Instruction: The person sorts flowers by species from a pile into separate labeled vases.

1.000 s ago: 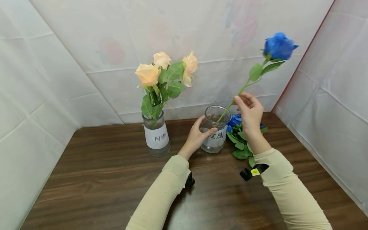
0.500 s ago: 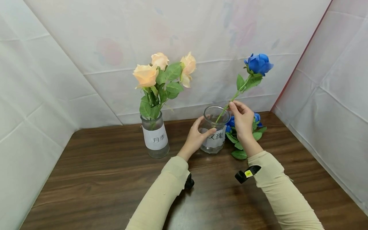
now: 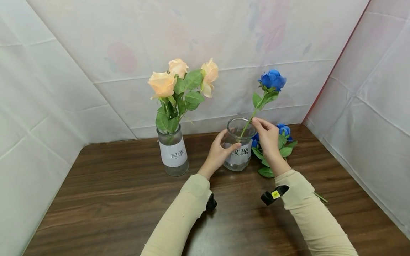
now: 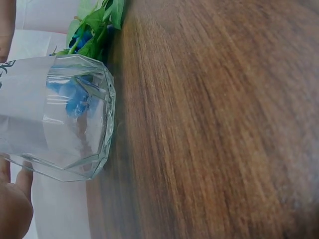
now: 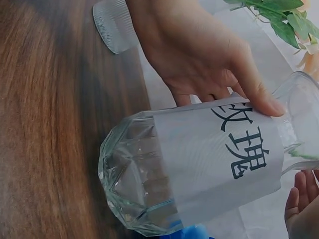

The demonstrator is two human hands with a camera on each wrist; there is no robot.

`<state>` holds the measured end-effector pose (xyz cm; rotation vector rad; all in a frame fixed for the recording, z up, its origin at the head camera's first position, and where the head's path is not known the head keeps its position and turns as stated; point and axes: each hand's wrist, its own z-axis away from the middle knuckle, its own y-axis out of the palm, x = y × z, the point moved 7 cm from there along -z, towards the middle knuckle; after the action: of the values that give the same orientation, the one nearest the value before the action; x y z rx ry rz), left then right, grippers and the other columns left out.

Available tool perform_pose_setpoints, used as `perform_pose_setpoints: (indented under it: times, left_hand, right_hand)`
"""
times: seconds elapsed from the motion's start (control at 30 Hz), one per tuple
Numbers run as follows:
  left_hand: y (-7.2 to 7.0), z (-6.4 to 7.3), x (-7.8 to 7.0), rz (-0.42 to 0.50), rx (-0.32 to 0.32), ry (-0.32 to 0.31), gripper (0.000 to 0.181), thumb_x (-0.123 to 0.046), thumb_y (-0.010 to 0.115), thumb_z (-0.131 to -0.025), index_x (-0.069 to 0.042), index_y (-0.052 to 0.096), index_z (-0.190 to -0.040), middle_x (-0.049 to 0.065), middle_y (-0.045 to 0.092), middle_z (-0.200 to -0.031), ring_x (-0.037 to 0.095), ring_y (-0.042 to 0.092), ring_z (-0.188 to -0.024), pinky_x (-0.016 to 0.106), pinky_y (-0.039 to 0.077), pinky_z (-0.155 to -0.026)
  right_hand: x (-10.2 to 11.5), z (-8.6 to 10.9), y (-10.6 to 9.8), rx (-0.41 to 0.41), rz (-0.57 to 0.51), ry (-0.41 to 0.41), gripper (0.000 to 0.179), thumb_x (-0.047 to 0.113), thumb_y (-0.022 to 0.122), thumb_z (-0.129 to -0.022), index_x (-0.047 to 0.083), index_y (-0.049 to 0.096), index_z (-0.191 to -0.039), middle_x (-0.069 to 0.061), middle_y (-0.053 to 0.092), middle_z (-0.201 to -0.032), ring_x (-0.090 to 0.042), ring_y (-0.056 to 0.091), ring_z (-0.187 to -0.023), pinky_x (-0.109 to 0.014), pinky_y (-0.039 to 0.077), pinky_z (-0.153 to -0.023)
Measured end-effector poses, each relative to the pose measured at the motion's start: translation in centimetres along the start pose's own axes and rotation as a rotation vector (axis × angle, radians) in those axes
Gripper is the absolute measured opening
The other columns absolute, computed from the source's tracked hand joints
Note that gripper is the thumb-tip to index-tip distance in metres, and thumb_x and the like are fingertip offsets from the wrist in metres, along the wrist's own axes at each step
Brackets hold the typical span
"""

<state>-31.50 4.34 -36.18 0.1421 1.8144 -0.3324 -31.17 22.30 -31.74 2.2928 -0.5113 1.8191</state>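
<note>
My left hand [image 3: 217,154] grips the left side of a wide-mouthed glass vase [image 3: 236,166] that carries a white paper label; in the right wrist view its thumb lies along the label [image 5: 209,169]. The vase stands upright on the table. With thumb and fingertips, my right hand [image 3: 268,138] pinches the green stem of a blue rose [image 3: 272,80] near the rim. The stem slants down into the vase mouth, and the bloom leans to the right above it. The left wrist view shows the vase's faceted base [image 4: 99,129], with blue visible through the glass.
Several more blue roses [image 3: 284,131] lie on the table behind and right of the vase, partly hidden by the right hand. To the left stands a labelled glass vase [image 3: 174,154] holding peach roses [image 3: 162,84]. White cloth walls [image 3: 96,53] enclose the brown wooden table [image 3: 112,199].
My right hand has moved left and down, lowering the blue rose and bringing its stem more upright in the vase. My left hand keeps its grip on the vase.
</note>
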Motion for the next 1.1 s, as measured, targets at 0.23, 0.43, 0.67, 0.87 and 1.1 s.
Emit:
perform_pose_setpoints:
  times: [0.23, 0.43, 0.67, 0.87, 1.1]
  left_hand:
    - [0.1, -0.6, 1.7, -0.017, -0.025, -0.009, 0.065, -0.032, 0.075, -0.091, -0.021, 0.046, -0.147, 0.002, 0.045, -0.147, 0.019, 0.042, -0.135, 0.041, 0.040, -0.107]
    - [0.0, -0.4, 1.9, -0.048, -0.023, -0.049, 0.076, -0.038, 0.075, -0.090, -0.016, 0.038, -0.152, 0.006, 0.039, -0.152, 0.022, 0.039, -0.138, 0.042, 0.037, -0.109]
    - [-0.1, -0.4, 2.1, -0.054, -0.021, -0.061, 0.077, -0.040, 0.074, -0.090, -0.017, 0.037, -0.153, 0.006, 0.038, -0.153, 0.022, 0.038, -0.138, 0.045, 0.038, -0.108]
    - [-0.1, -0.4, 2.2, -0.053, -0.016, -0.070, 0.081, -0.045, 0.073, -0.089, -0.018, 0.035, -0.154, 0.006, 0.037, -0.153, 0.022, 0.037, -0.139, 0.046, 0.038, -0.109]
    - [0.0, -0.4, 2.3, -0.048, -0.017, -0.078, 0.081, -0.047, 0.072, -0.089, -0.020, 0.033, -0.155, 0.005, 0.036, -0.154, 0.022, 0.035, -0.140, 0.047, 0.036, -0.110]
  right_hand:
    - [0.0, 0.7, -1.4, 0.028, 0.008, -0.048, 0.044, 0.036, 0.066, -0.096, 0.002, 0.069, -0.123, 0.009, 0.071, -0.107, -0.010, 0.061, -0.095, -0.030, 0.051, -0.084]
    - [0.2, 1.8, -3.6, 0.084, 0.015, -0.072, 0.039, 0.032, 0.066, -0.097, 0.002, 0.071, -0.120, 0.010, 0.073, -0.095, -0.012, 0.066, -0.089, -0.021, 0.050, -0.077]
    - [-0.4, 2.9, -6.9, 0.116, 0.022, -0.055, 0.027, 0.027, 0.068, -0.096, 0.009, 0.074, -0.115, 0.007, 0.074, -0.091, -0.012, 0.066, -0.087, -0.018, 0.050, -0.074]
    - [-1.2, 3.8, -9.5, 0.151, 0.131, -0.044, 0.030, 0.028, 0.065, -0.098, 0.009, 0.072, -0.120, 0.010, 0.073, -0.093, -0.008, 0.065, -0.086, -0.017, 0.051, -0.070]
    - [-3.0, 4.8, -12.6, 0.198, 0.328, 0.005, 0.033, 0.034, 0.064, -0.098, 0.012, 0.069, -0.123, 0.018, 0.071, -0.095, -0.006, 0.067, -0.085, -0.019, 0.053, -0.070]
